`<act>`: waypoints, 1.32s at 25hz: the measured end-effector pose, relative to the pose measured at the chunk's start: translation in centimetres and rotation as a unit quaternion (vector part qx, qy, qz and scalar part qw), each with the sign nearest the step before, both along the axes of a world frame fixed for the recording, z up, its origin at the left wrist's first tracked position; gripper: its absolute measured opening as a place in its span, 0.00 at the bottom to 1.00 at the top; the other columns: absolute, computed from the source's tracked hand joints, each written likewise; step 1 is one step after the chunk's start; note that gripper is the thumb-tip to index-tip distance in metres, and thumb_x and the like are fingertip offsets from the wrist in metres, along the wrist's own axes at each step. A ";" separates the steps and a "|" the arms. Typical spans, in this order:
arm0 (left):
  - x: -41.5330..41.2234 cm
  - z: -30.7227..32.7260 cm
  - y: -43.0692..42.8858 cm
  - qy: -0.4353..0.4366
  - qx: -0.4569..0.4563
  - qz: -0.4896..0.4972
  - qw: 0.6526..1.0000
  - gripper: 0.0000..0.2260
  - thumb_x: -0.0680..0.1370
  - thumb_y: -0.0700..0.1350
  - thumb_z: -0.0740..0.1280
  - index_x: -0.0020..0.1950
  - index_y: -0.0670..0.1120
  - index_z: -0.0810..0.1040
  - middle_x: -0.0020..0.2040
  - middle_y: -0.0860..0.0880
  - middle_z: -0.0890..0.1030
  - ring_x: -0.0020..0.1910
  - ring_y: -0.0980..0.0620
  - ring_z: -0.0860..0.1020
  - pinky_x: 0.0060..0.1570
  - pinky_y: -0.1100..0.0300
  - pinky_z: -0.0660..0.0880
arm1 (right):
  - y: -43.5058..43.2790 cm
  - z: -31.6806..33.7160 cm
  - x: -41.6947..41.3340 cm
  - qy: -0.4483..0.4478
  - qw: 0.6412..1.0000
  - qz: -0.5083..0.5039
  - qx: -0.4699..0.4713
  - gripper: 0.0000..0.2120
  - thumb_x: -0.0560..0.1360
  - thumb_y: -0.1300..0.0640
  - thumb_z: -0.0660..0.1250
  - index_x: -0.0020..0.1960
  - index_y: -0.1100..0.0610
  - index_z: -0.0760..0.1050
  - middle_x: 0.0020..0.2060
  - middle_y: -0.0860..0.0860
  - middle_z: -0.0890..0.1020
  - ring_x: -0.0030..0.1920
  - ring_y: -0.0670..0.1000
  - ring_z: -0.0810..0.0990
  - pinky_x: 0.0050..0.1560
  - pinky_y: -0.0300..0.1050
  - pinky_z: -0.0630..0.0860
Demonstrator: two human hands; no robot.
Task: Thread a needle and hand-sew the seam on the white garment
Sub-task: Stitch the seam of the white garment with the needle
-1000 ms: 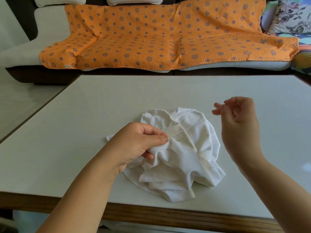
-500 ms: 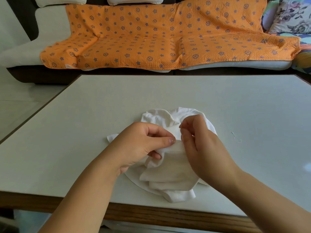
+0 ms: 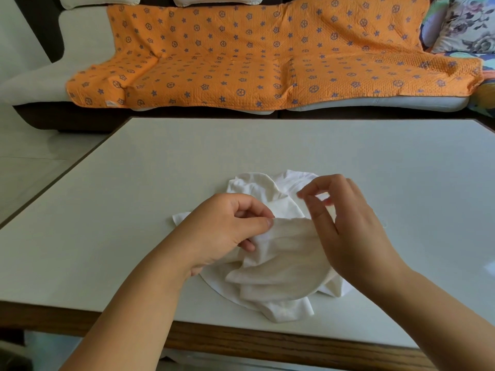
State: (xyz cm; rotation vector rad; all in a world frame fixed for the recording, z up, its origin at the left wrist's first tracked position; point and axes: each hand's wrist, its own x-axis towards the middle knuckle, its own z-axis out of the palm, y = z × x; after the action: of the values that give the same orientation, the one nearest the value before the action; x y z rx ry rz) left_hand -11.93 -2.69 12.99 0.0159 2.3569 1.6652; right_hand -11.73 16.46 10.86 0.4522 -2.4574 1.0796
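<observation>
The crumpled white garment lies on the white table near its front edge. My left hand pinches a raised fold of the cloth between thumb and forefinger. My right hand hovers just over the garment's far right part. Its thumb and forefinger tips are pinched together as if on something thin and point left toward the fold. The needle and thread are too fine and blurred to make out between those fingers.
A short loose bit of thread lies on the table right of my right hand. The wooden front edge runs below the garment. Behind the table stands a sofa under an orange patterned blanket, with floral cushions at the far right.
My right hand, which had drawn the thread out taut to the right, came back to the garment by the left hand's fold and now sits slightly higher. The left hand keeps its pinch.
</observation>
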 end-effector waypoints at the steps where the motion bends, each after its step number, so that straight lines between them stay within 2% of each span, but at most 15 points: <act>1: 0.0 0.0 0.0 0.000 0.003 0.000 1.000 0.03 0.76 0.41 0.71 0.44 0.48 0.85 0.37 0.53 0.84 0.33 0.57 0.80 0.37 0.65 0.77 | 0.1 0.4 0.4 0.003 1.000 -0.008 -0.019 0.03 0.81 0.52 0.58 0.50 0.45 0.69 0.42 0.37 0.78 0.45 0.40 0.74 0.47 0.26 0.68; 3: 0.0 0.1 -0.1 0.002 0.010 0.000 1.000 0.03 0.75 0.40 0.71 0.44 0.47 0.85 0.36 0.54 0.84 0.34 0.59 0.80 0.36 0.65 0.76 | 0.1 1.5 1.4 -0.053 0.994 0.012 -0.097 0.04 0.80 0.51 0.59 0.47 0.43 0.68 0.37 0.43 0.81 0.39 0.43 0.79 0.39 0.30 0.71; 5: 0.0 0.0 -0.1 0.005 0.011 0.001 1.000 0.03 0.76 0.40 0.71 0.44 0.47 0.85 0.36 0.54 0.83 0.35 0.61 0.80 0.35 0.66 0.76 | -0.3 2.5 2.4 -0.158 0.975 0.057 -0.148 0.05 0.79 0.52 0.62 0.45 0.44 0.71 0.32 0.47 0.82 0.29 0.44 0.78 0.30 0.33 0.70; 7: 0.0 0.0 0.0 0.009 0.009 0.003 1.000 0.03 0.76 0.41 0.71 0.44 0.47 0.84 0.36 0.54 0.83 0.35 0.61 0.79 0.34 0.65 0.75 | -0.6 2.6 2.9 -0.246 0.955 0.091 -0.142 0.05 0.79 0.52 0.64 0.44 0.46 0.74 0.27 0.50 0.81 0.24 0.46 0.75 0.27 0.33 0.69; 9: 0.0 0.0 0.1 0.009 0.009 0.007 1.000 0.03 0.76 0.41 0.71 0.44 0.47 0.84 0.35 0.54 0.82 0.34 0.61 0.78 0.34 0.65 0.76 | -0.7 2.4 2.8 -0.286 0.946 0.094 -0.119 0.05 0.79 0.51 0.64 0.44 0.47 0.75 0.25 0.50 0.80 0.22 0.46 0.73 0.27 0.31 0.69; 18: 0.0 0.1 0.1 0.000 0.013 0.011 1.000 0.03 0.75 0.42 0.72 0.43 0.49 0.84 0.35 0.55 0.83 0.34 0.57 0.77 0.32 0.65 0.75 | -0.7 2.0 2.2 -0.305 0.945 0.067 -0.097 0.06 0.79 0.52 0.65 0.44 0.48 0.77 0.24 0.50 0.80 0.21 0.44 0.73 0.26 0.30 0.68; 33: 0.3 -0.1 0.4 0.017 -0.013 -0.017 1.000 0.02 0.74 0.44 0.73 0.43 0.50 0.85 0.37 0.54 0.85 0.35 0.62 0.79 0.35 0.66 0.75 | -1.1 1.5 2.2 -0.307 0.946 0.051 -0.089 0.05 0.80 0.53 0.63 0.45 0.49 0.75 0.25 0.48 0.81 0.21 0.44 0.74 0.27 0.31 0.71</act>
State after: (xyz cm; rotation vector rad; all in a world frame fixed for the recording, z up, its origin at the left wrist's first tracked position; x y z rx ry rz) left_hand -11.64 -2.27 12.94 0.0788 2.3886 1.6312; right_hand -9.55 15.36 12.35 0.2021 -2.8366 1.6754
